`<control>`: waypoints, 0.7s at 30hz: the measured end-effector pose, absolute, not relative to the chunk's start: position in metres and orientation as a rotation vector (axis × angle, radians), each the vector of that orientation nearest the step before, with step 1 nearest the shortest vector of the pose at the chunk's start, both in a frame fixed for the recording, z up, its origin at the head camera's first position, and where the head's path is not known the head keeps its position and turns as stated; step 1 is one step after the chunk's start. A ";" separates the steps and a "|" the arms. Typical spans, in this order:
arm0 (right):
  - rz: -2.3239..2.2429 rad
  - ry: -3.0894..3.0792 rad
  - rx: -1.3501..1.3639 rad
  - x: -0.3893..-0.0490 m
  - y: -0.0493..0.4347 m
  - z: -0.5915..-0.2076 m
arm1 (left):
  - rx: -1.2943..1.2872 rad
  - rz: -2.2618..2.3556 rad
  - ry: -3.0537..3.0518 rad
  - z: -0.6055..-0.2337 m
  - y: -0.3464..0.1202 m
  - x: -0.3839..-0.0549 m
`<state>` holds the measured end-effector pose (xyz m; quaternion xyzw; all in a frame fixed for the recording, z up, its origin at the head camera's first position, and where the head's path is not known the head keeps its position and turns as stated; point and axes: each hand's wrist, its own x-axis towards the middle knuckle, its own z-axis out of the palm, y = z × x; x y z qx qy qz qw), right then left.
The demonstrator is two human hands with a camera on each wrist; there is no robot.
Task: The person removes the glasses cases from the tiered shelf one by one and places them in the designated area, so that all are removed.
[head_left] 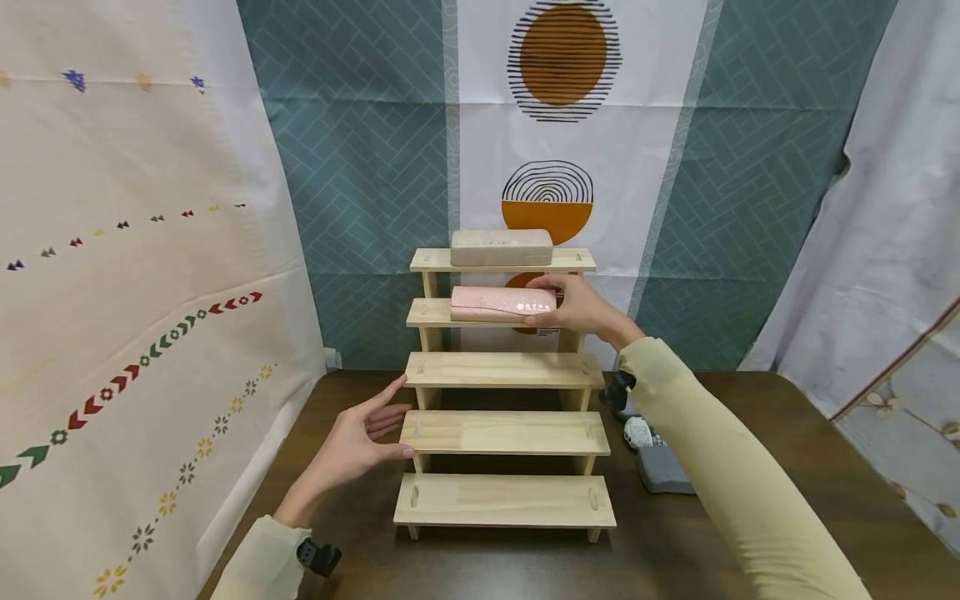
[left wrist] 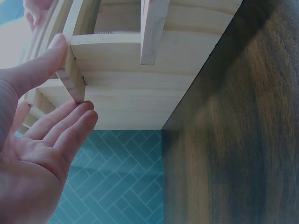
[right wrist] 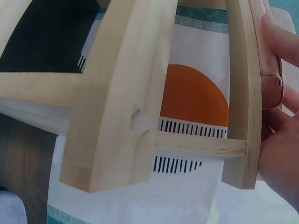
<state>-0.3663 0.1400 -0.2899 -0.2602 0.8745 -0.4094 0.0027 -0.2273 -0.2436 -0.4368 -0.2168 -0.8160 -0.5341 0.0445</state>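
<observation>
A pale wooden stepped shelf (head_left: 507, 371) with several tiers stands on the dark table. On its second tier from the top lies a pink glasses case (head_left: 491, 303) with small white lettering. My right hand (head_left: 573, 307) grips the case's right end, thumb in front and fingers over the top. My left hand (head_left: 352, 442) is at the shelf's left side, its thumb and fingertips at opposite edges of one board's end (left wrist: 72, 77), which the left wrist view shows close up. A beige oblong case (head_left: 501, 247) rests on the top tier.
Right of the shelf, partly behind the right forearm, lie a grey case (head_left: 663, 469) and a black-and-white item (head_left: 639, 433). The three lower tiers hold nothing. A patterned curtain (head_left: 360, 183) hangs behind, with cloths on both sides.
</observation>
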 end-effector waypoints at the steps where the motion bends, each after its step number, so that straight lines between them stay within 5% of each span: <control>1: -1.289 2.743 -0.815 -0.366 0.140 -0.290 | -0.664 -1.633 -2.492 -0.437 -0.244 -0.227; 21: -1.514 2.791 -0.756 -0.345 0.133 -0.292 | -0.671 -1.612 -2.490 -0.437 -0.243 -0.226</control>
